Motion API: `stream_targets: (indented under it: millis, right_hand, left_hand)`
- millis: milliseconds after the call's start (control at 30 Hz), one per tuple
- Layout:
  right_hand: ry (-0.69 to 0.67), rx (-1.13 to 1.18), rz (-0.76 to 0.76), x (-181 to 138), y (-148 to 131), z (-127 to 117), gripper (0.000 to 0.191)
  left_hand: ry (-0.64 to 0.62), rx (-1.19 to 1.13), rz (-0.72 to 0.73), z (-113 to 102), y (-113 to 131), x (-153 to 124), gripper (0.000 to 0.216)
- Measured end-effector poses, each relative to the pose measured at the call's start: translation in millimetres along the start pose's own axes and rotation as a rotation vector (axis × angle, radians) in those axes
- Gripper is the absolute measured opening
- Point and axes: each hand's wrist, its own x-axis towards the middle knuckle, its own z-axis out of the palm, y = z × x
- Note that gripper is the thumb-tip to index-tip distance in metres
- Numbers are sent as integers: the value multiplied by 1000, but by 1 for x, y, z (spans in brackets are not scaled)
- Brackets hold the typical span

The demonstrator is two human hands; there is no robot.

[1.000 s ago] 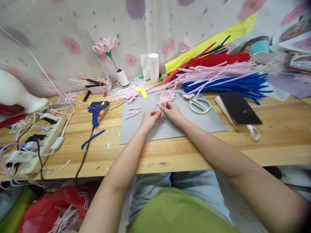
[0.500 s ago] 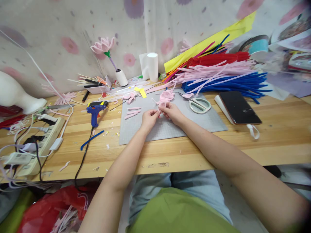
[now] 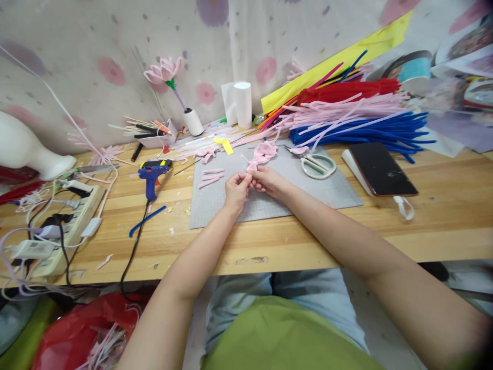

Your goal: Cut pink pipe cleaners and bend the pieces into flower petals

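My left hand (image 3: 237,189) and my right hand (image 3: 268,181) meet over the grey cutting mat (image 3: 208,213), fingertips pinched together on a small pink pipe-cleaner piece (image 3: 251,167). Most of that piece is hidden by my fingers. Just behind it on the mat lies a larger looped pink pipe-cleaner shape (image 3: 265,151). Left of my hands are several short pink pipe-cleaner lengths (image 3: 211,180) and a curled pink piece (image 3: 205,153). Scissors with pale green handles (image 3: 318,166) rest to the right, a pink piece by their blades.
A blue glue gun (image 3: 151,180) stands left of the mat, its cord running off the front edge. A power strip (image 3: 73,231) is farther left. Bundled pink pipe cleaners (image 3: 342,113) and blue ones (image 3: 365,134) lie at the back right, behind a phone (image 3: 383,168). A pink flower (image 3: 165,73) stands behind.
My hands have shifted slightly toward me and to the left, and more of the small pink piece shows above my fingers. The view has moved slightly.
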Motion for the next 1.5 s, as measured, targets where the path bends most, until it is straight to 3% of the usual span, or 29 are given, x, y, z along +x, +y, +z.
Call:
stream_targets:
  millis: [233, 433, 500, 700, 800, 867, 933, 1033, 1133, 1233, 1367, 1500]
  right_hand:
    - [44, 0, -33, -2, -1, -1, 22]
    - [179, -90, -84, -4, -9, -24, 31]
    - [204, -138, -115, -4, -15, -32, 28]
    - [363, 156, -155, 2, -20, -43, 25]
    - [525, 147, -146, 8, -9, -40, 45]
    - [554, 59, -196, 11, -1, -37, 51]
    - [537, -24, -246, 13, 6, -36, 51]
    - [508, -84, -269, 14, 10, -38, 47]
    - [500, -98, -278, 16, 12, -42, 42]
    - [492, -109, -287, 17, 13, -44, 39]
    - [472, -136, -287, 16, 14, -43, 37]
    - [469, -177, -288, 17, 15, -42, 35]
  left_hand:
    - [-43, 40, -22, -3, 1, 3, 27]
    - [-205, 174, -214, -16, 10, 6, 28]
    - [-200, 224, -220, -23, 14, 11, 31]
    - [237, 422, 51, -58, 35, 51, 16]
    - [442, 743, 201, -79, 49, 76, 17]
    - [518, 1011, 256, -89, 57, 90, 29]
    - [484, 1226, 235, -96, 62, 101, 36]
    - [306, 1474, 164, -101, 66, 113, 38]
    - [165, 1621, 71, -103, 65, 121, 35]
    - [92, 1742, 83, -104, 62, 125, 31]
    - [116, 1845, 142, -104, 59, 126, 32]
    - [156, 1802, 220, -110, 62, 121, 29]
